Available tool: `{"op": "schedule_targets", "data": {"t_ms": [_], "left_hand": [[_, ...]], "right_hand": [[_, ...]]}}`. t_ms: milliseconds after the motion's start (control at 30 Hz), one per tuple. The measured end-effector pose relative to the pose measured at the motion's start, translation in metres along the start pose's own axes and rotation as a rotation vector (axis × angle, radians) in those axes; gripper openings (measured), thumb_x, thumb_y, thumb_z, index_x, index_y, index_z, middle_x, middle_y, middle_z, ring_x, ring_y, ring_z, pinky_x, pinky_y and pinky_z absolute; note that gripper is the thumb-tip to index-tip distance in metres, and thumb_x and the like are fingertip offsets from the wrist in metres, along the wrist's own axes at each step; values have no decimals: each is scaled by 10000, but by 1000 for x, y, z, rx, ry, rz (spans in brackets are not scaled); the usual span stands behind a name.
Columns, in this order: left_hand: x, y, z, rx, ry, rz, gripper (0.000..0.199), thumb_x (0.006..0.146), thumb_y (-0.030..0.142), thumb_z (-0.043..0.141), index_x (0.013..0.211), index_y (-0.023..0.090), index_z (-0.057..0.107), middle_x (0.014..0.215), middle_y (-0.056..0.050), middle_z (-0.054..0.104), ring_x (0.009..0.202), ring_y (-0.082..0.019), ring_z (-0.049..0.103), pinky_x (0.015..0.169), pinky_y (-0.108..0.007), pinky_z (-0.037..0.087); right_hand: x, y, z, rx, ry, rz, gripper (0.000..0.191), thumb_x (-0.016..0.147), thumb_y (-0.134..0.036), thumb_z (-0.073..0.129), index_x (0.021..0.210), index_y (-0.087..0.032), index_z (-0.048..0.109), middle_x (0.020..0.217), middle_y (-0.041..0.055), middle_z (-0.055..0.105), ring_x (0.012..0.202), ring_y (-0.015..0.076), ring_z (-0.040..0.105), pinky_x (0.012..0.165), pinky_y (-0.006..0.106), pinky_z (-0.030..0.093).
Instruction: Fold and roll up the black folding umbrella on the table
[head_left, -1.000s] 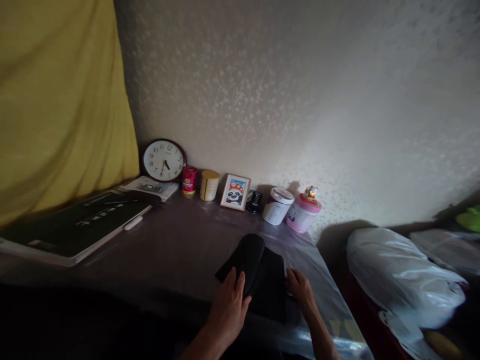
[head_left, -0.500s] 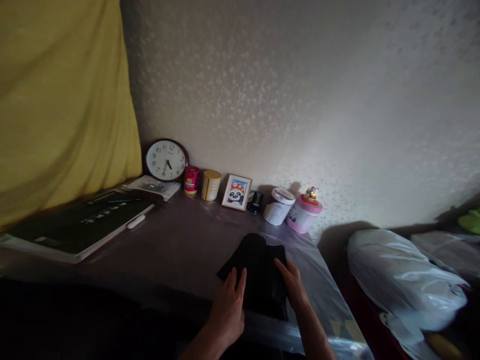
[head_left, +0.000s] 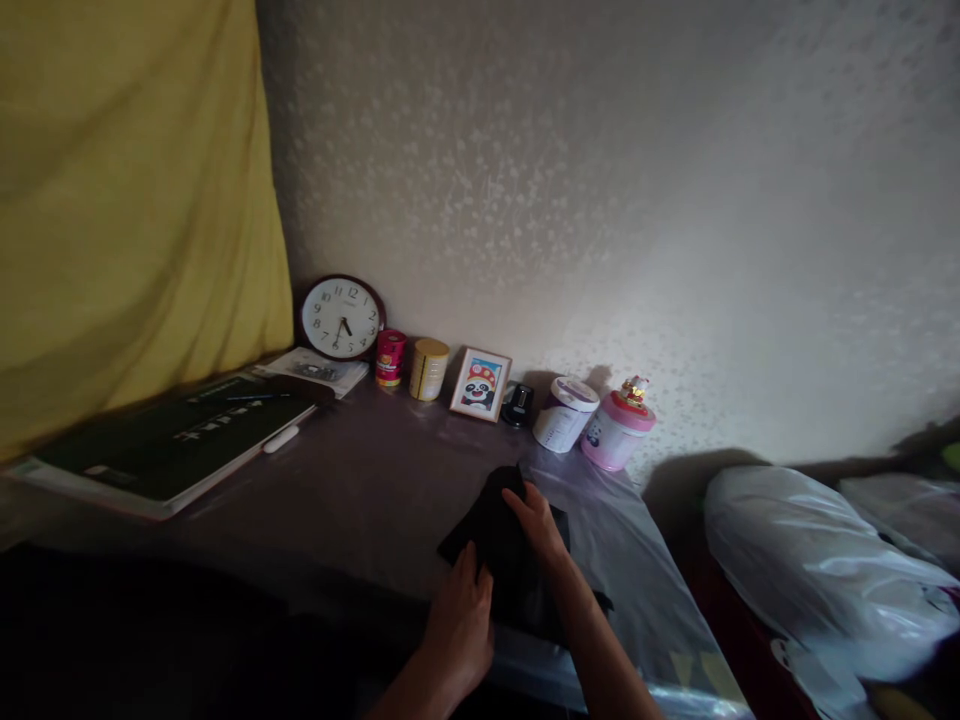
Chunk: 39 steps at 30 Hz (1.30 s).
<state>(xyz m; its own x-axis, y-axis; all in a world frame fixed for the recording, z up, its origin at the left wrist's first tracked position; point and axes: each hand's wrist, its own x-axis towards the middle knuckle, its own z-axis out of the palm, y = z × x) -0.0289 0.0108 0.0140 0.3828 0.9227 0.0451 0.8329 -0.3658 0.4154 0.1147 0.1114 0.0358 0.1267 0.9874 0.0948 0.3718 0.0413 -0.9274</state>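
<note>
A dark black cloth (head_left: pixel 491 520), perhaps a folded garment, lies near the front of the table; its folds are hard to make out. My left hand (head_left: pixel 461 620) is at its near left edge, with bent fingers pinching the fabric. Over the upper part of the cloth reaches my right hand (head_left: pixel 538 522), its thumb and fingers closed on a layer near the far edge. Part of the cloth is hidden under my right forearm, and a small dark end sticks out to the right of it.
Along the wall stand a clock (head_left: pixel 343 318), a red can (head_left: pixel 390 358), a yellow-lidded can (head_left: pixel 429 370), a framed panda picture (head_left: pixel 481 385), a white tub (head_left: pixel 566 415) and a pink tub (head_left: pixel 618 432). A large green book (head_left: pixel 172 440) lies left. White plastic bags (head_left: pixel 817 560) sit beyond the table's right edge.
My right hand has moved left and away from me, from the cloth's right side to its upper middle, carrying a layer over. My left fingers have drawn closer together. The view has shifted slightly.
</note>
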Motion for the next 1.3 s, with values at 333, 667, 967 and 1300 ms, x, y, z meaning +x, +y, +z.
{"op": "schedule_targets", "data": {"t_ms": [333,667,967,1300], "left_hand": [[-2,-11,-21,-81,5,16,453,859,269,445,1241,24,444,1222,-205,535,1129,-277,514,956,-386,407],[12,4,-7,-36,394,194,195,802,141,477,987,161,537,1069,-94,531,1004,-245,531,884,-417,455],[20,-6,30,-67,433,178,400,755,80,474,1138,196,462,1259,-110,431,1171,-256,470,942,-426,451],[20,-5,44,-63,397,119,489,761,105,446,1233,226,405,1352,-117,380,1245,-272,415,946,-450,456]], "right_hand": [[5,-8,3,-180,-236,56,400,817,-465,437,994,-152,613,826,58,693,715,173,638,591,266,471],[-9,-9,10,-450,-350,-260,257,843,-279,458,961,-219,679,891,23,723,843,181,638,780,304,458],[-23,14,-6,-465,-269,-571,223,890,-275,483,993,-256,680,975,29,699,998,175,585,862,313,455],[40,41,-12,-626,-188,-666,294,932,-263,380,1030,-221,654,1087,40,678,1132,204,524,1026,438,302]]}}
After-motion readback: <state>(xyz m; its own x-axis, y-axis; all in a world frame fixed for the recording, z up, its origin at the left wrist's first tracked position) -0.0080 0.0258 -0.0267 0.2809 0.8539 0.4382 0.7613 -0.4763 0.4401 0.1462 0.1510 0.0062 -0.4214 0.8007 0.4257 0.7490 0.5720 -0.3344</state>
